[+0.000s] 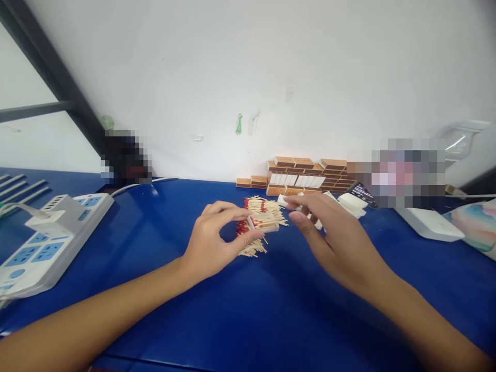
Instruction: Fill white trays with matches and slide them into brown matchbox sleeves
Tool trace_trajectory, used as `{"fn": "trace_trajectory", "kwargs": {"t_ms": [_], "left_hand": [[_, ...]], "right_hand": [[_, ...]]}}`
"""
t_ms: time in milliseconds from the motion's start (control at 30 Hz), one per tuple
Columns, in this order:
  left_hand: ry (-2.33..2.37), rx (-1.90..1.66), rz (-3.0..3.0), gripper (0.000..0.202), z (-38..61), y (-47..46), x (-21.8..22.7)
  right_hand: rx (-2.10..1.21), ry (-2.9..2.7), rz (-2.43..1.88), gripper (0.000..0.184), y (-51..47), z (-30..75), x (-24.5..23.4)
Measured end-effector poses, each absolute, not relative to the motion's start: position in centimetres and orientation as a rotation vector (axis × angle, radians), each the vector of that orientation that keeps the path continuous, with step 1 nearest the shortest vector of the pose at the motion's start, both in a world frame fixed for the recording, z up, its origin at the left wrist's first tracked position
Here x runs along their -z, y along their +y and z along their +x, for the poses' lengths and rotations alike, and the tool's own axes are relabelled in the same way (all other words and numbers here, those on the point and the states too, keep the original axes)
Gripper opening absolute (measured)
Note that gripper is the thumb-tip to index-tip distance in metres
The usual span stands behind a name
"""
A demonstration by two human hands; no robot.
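My left hand (215, 240) pinches a small white matchbox tray (263, 222) filled with red-tipped matches, thumb below and fingers above it. The tray hovers over a loose pile of matches (259, 213) on the blue table (232, 310). My right hand (329, 235) reaches in from the right, fingers curled beside the tray; whether it holds a match I cannot make out. Small white empty trays (351, 201) lie just behind that hand.
Stacked brown matchboxes (306, 173) stand against the white wall at the back. A white power strip (46, 240) with a plugged adapter lies at left. A white flat box (430, 225) and a colourful item (478, 225) rest at right.
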State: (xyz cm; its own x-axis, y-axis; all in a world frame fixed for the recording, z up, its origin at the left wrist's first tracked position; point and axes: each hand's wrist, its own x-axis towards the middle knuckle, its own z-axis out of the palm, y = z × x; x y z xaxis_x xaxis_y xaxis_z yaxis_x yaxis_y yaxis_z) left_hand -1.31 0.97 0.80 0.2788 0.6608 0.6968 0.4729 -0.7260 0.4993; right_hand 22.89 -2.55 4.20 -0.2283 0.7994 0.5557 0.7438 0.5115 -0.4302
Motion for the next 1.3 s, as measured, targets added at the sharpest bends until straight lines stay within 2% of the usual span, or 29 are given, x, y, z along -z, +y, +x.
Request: {"fn": "trace_trajectory", "kwargs": {"t_ms": [133,200,267,400,567,700,933,1067,1300], "left_hand": [[1.105,-1.517,2.265,0.027,-1.2,0.8,-1.0],[1.103,-1.524,2.263,0.025,-1.1,0.8,-1.1],[1.100,-1.530,2.273,0.024,-1.1,0.7,-1.1],[1.107,-1.531,2.276,0.024,-1.0,0.7,-1.0],[1.106,-1.528,2.280,0.025,-1.1,0.8,-1.0],[1.119,-1.547,2.266,0.027,-1.2,1.1,-1.1],[1.149,-1.527,2.277,0.026,-1.5,1.6,-1.0],[1.114,-1.543,2.350,0.029,-1.5,1.6,-1.1],[1.082,-1.554,2.430,0.027,-1.6,1.5,-1.2]], "right_hand": [[-0.568,-1.747,-1.382,0.059,-4.1,21.0,-3.1],[-0.813,-1.756,-1.374,0.067,-4.7,20.2,-2.6],[-0.921,-1.771,-1.356,0.072,-5.1,19.9,-2.3],[-0.778,-1.766,-1.320,0.071,-5.1,20.3,-2.3],[-0.649,-1.967,-1.215,0.055,-4.7,20.6,-3.0],[-0.409,-1.832,-1.218,0.036,-3.1,21.5,-3.4],[-0.220,-1.996,-1.417,0.014,0.4,23.2,-0.1],[-0.100,-2.069,-1.417,0.015,1.0,23.6,1.5],[-0.020,-2.261,-1.467,0.017,1.8,25.7,1.4]]}}
